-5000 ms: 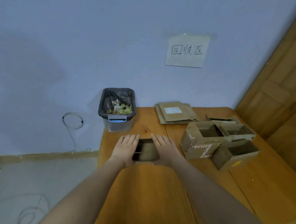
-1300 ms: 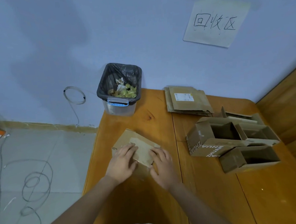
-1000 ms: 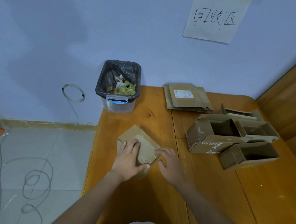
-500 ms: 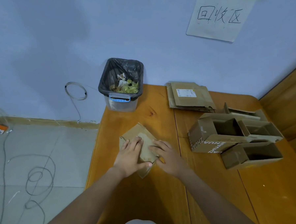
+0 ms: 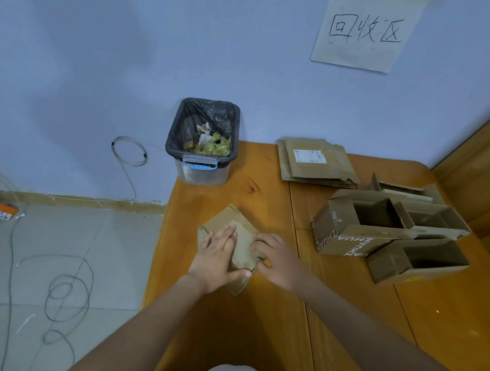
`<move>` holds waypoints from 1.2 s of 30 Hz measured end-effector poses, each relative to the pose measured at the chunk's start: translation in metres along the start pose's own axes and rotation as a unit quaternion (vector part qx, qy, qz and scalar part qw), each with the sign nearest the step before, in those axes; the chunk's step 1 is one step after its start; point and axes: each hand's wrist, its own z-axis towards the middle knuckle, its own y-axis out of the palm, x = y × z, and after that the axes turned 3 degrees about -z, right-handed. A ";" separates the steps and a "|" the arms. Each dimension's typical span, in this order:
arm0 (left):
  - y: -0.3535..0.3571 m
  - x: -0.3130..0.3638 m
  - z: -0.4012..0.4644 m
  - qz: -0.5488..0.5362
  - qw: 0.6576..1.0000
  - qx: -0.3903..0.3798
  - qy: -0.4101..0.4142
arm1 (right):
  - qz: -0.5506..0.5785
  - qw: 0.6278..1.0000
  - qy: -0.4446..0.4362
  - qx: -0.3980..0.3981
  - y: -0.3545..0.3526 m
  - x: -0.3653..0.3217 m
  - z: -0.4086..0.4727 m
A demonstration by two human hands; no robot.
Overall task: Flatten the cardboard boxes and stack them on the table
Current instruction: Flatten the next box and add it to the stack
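A small brown cardboard box (image 5: 225,219) lies pressed flat and turned cornerwise on the wooden table (image 5: 245,327), near its left edge. My left hand (image 5: 216,259) lies palm down on the box, fingers together and thumb across its lower edge. Fingers curled, my right hand (image 5: 279,261) presses on the box's right edge. A stack of flattened boxes (image 5: 315,161) rests at the back of the table by the wall. Three open boxes stand at the right: a lettered one (image 5: 348,236), a smaller one (image 5: 412,260) in front and one (image 5: 435,218) behind.
A bin (image 5: 205,147) lined with a black bag and holding scraps stands at the table's back left corner. Another open box (image 5: 403,188) sits behind the group at the right. A paper sign (image 5: 366,28) hangs on the wall. Cables (image 5: 67,291) lie on the floor at left.
Five seconds ago the small box stood open between my hands; now it lies flat under them. Over the last second my right hand slid left onto the box's right edge.
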 end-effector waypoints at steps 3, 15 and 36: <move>0.000 0.000 0.000 -0.001 1.000 -0.001 -0.001 | -0.017 0.999 -0.014 -0.025 -0.004 0.000 0.001; -0.003 0.001 0.000 -0.033 0.999 0.008 -0.014 | -0.037 0.999 -0.006 -0.006 0.007 0.000 0.003; -0.016 0.005 0.004 0.056 0.998 -0.040 0.010 | 0.161 0.982 0.099 0.016 -0.005 0.000 -0.003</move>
